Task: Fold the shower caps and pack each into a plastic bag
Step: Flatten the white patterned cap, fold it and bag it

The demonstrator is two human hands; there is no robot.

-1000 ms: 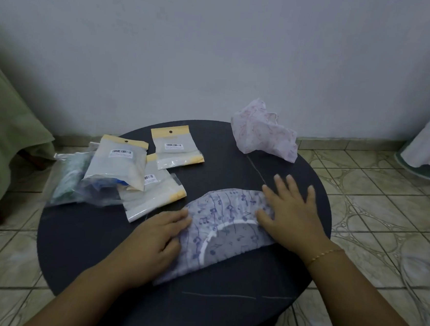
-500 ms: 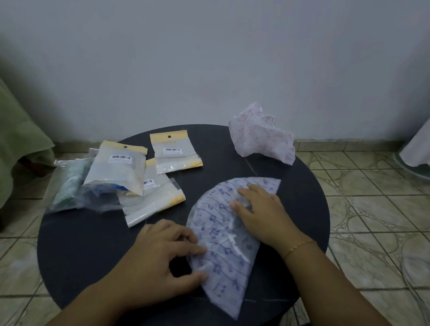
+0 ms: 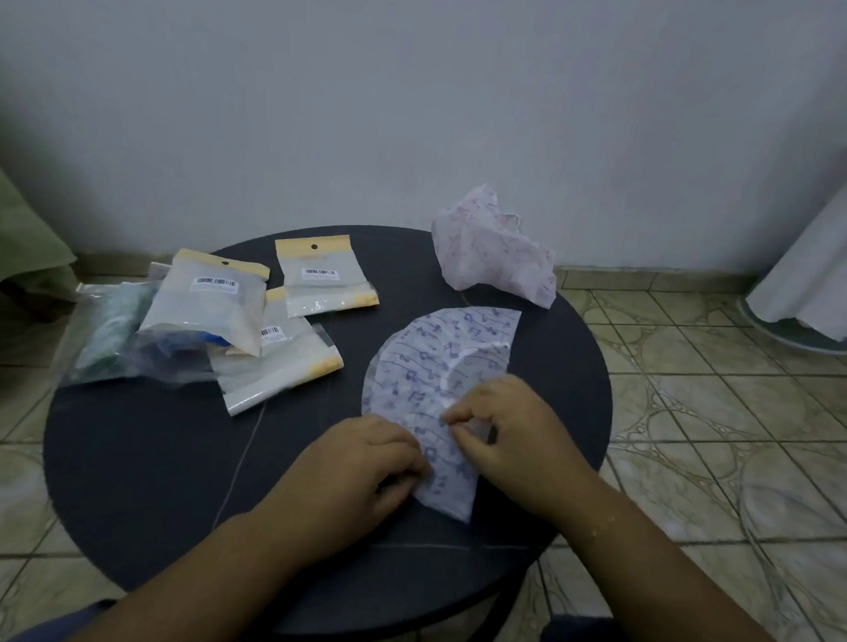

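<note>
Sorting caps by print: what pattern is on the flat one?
Blue music notes on white cap, head view.

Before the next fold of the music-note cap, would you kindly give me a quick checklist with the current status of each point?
1. Music-note shower cap lies flat in a half-round shape on the table: ok.
2. Left hand pins the cap's near edge: ok.
3. Right hand pinches the cap's straight edge: ok.
4. Far half of the cap free of other items: ok.
5. Pink shower cap folded: not ok, crumpled at the far rim.
6. Empty bag open and ready: cannot tell.
</note>
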